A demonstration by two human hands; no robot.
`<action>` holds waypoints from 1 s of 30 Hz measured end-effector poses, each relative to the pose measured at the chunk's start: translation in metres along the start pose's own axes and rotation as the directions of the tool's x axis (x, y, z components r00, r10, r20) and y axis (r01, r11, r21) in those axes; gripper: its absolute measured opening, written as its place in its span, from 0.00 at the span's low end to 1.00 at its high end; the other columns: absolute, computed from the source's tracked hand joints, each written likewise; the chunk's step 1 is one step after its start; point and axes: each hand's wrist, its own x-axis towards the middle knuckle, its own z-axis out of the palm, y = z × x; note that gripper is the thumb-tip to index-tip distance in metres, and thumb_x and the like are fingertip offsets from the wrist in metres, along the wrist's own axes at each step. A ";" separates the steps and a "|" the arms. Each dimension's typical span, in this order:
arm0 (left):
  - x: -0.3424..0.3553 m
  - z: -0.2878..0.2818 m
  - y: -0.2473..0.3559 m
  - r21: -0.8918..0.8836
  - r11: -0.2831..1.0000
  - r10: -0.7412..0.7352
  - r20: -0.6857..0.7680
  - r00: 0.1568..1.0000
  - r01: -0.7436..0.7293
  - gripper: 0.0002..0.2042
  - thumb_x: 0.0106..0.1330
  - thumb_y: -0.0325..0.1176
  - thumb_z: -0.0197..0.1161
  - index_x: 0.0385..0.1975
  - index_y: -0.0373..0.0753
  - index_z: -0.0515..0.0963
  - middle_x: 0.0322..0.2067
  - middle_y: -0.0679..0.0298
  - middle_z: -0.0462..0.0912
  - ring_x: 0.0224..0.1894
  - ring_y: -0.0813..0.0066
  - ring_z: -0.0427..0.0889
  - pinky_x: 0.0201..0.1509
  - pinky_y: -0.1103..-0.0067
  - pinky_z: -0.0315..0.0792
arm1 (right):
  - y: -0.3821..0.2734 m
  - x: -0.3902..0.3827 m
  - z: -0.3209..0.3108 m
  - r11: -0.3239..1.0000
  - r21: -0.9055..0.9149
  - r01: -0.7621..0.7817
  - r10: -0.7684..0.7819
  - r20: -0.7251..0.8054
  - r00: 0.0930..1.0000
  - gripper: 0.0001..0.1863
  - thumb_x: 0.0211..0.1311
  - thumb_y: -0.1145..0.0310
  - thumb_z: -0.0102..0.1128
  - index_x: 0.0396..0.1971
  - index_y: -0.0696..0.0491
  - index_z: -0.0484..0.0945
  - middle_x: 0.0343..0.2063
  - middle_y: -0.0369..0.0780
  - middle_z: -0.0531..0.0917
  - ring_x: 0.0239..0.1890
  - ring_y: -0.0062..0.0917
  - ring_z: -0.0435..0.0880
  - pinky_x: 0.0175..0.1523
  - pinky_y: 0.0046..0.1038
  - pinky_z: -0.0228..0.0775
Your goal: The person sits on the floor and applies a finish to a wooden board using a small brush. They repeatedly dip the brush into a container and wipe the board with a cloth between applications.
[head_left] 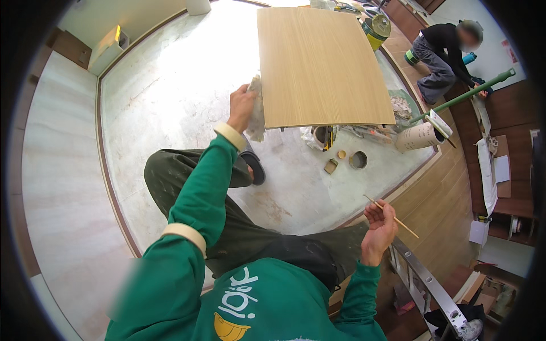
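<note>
Pale concrete floor (170, 85) fills most of the view, edged by a dark strip, with wood flooring (438, 199) on the right. Light wood panel (321, 65) sits up over the floor, grain running away from the camera, near edge toward the person. Left hand (242, 108) is at the panel's lower left corner, fingers closed on a crumpled grey-white rag (257, 111) that touches the panel edge. Another person (446, 54) crouches far right on the wood flooring, beside a long green pole (466, 95). White bucket (420, 136) lies tilted just right of the panel's near edge. Metal ladder rail (426, 281) runs bottom right, below the right hand (380, 230). Right hand is raised, well apart from the panel, fingers pinching a thin wooden stick (392, 217) that slants down to the right. Small round tin (358, 160) sits on the floor near the panel's front edge.
</note>
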 end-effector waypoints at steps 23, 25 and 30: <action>0.007 -0.003 0.006 0.017 0.998 -0.057 0.023 0.998 0.057 0.13 0.65 0.27 0.61 0.47 0.28 0.81 0.35 0.60 0.86 0.33 0.76 0.83 0.37 0.78 0.77 | 0.012 0.008 -0.011 0.998 0.028 -0.058 0.059 -0.047 0.997 0.14 0.74 0.65 0.54 0.45 0.63 0.79 0.31 0.43 0.86 0.34 0.27 0.86 0.45 0.29 0.81; -0.015 -0.005 0.003 0.043 0.995 -0.089 0.013 0.996 0.088 0.13 0.65 0.27 0.60 0.47 0.28 0.81 0.34 0.60 0.86 0.33 0.76 0.83 0.37 0.77 0.77 | 0.015 0.006 -0.012 0.997 0.030 -0.069 0.071 -0.059 0.996 0.14 0.74 0.66 0.54 0.45 0.63 0.79 0.31 0.43 0.86 0.34 0.27 0.86 0.44 0.29 0.81; -0.098 -0.020 -0.002 0.081 0.975 -0.216 0.084 0.973 0.209 0.13 0.67 0.28 0.60 0.49 0.32 0.81 0.35 0.64 0.85 0.35 0.78 0.82 0.41 0.79 0.76 | 0.022 0.007 -0.003 0.995 0.030 -0.098 0.100 -0.051 0.994 0.14 0.74 0.66 0.54 0.44 0.63 0.80 0.31 0.43 0.86 0.34 0.27 0.86 0.43 0.28 0.81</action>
